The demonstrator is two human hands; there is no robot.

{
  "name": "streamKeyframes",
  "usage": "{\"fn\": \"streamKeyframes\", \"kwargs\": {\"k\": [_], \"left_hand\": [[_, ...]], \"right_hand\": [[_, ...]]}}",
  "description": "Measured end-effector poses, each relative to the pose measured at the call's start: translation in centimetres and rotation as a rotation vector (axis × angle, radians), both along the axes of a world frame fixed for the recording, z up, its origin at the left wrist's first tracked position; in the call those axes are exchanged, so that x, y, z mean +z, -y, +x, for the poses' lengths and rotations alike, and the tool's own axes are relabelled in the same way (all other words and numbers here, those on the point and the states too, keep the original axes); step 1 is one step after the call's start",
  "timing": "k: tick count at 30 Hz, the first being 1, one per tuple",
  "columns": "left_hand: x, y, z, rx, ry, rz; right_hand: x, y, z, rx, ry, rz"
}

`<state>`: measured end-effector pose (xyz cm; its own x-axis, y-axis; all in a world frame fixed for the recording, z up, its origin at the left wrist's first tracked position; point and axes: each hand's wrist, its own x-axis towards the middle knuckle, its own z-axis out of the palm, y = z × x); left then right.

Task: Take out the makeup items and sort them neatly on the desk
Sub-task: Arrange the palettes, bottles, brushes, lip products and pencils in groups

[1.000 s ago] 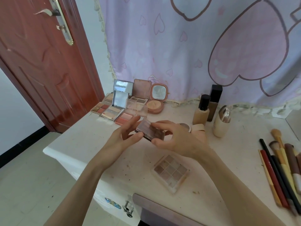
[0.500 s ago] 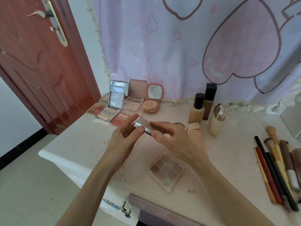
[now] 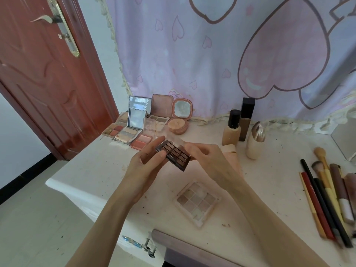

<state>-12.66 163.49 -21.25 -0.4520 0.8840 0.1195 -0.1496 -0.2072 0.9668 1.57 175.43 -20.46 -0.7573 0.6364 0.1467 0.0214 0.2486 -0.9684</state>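
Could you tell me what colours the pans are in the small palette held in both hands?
Brown and mauve shades in a dark case, seen in the head view: small palette.

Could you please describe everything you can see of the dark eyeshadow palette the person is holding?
The dark palette is a small rectangular case with a dark brown frame and a grid of brown and mauve pans. It is open, its clear lid tipped back behind it. It is held tilted above the desk, pans facing the camera, with the left hand gripping its left end and the right hand at its right edge by the lid.
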Motion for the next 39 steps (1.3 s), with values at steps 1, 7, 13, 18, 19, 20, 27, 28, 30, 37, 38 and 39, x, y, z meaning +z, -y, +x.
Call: {"fn": "streamKeyframes", "kwargs": {"k": [1,7,13,18,19,20,27,28,30,37,38,39], "left_hand": [[0.0,0.1,-0.1,-0.007,0.022,0.006],[-0.2,0.7,-0.9,0.116,0.031,0.01],[0.7,1.9,-1.4,0.209,-0.184,-0.136],[0.9,2.6,-2.3,0.377,-0.498,-0.355],[1.0,2.8,-2.5,0.432,-0.546,-0.393],[1.0,3.1,-2.7,0.479,-0.584,-0.437],[0.5,6.1,-7.2,0.601,-0.692,-0.638],[0.3,6.5,-7.9,0.611,-0.691,-0.663],[-0.1,7.1,-9.2,0.649,-0.713,-0.713],[-2.4,8.0,-12.4,0.842,-0.865,-0.932],[-2.7,8.1,-12.8,0.856,-0.865,-0.941],[-2.9,8.1,-13.1,0.861,-0.864,-0.95]], "right_hand": [[0.0,-0.1,-0.1,-0.01,-0.001,-0.014],[-0.1,-0.4,-1.7,-0.076,0.037,-0.121],[1.7,-0.9,-5.0,-0.114,0.146,-0.187],[3.0,0.2,-7.9,-0.068,0.165,-0.15],[3.2,0.5,-8.6,-0.067,0.162,-0.14],[3.4,0.9,-9.3,-0.071,0.159,-0.139],[3.5,2.9,-14.8,-0.035,0.153,-0.102],[3.3,3.3,-15.6,-0.028,0.167,-0.07],[3.0,4.0,-17.1,-0.02,0.194,0.01],[2.6,5.1,-20.6,-0.009,0.152,0.073],[2.5,5.1,-20.9,0.001,0.158,0.044],[2.4,5.2,-21.2,0.006,0.165,0.012]]}}
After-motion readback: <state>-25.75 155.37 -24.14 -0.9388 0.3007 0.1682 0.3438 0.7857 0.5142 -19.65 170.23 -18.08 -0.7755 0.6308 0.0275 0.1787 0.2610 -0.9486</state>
